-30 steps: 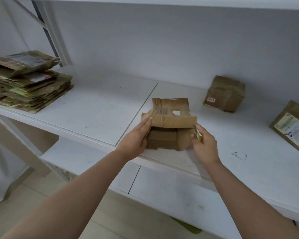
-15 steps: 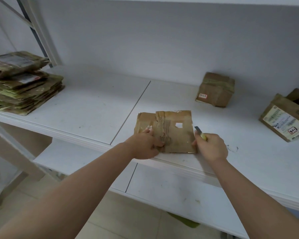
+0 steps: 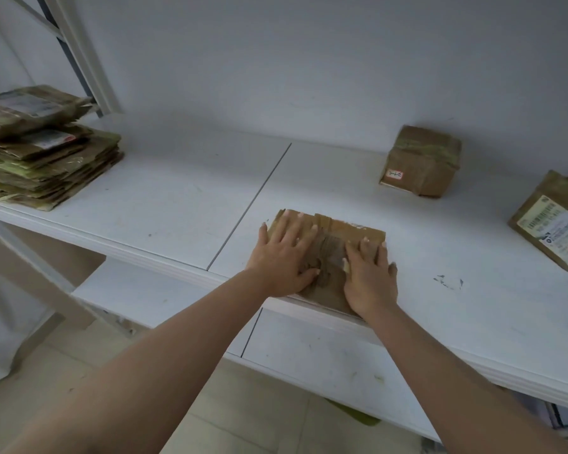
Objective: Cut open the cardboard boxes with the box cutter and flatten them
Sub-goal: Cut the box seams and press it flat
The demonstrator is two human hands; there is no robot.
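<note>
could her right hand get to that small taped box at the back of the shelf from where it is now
Probably yes. The right hand lies flat on the flattened box, and only bare shelf lies between it and the small taped box. It would have to lift off and stretch forward first.

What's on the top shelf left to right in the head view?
Stack of flattened boxes → left hand and right hand, both pressing flat on the flattened box → sealed taped box → labelled box at the right edge.
</note>
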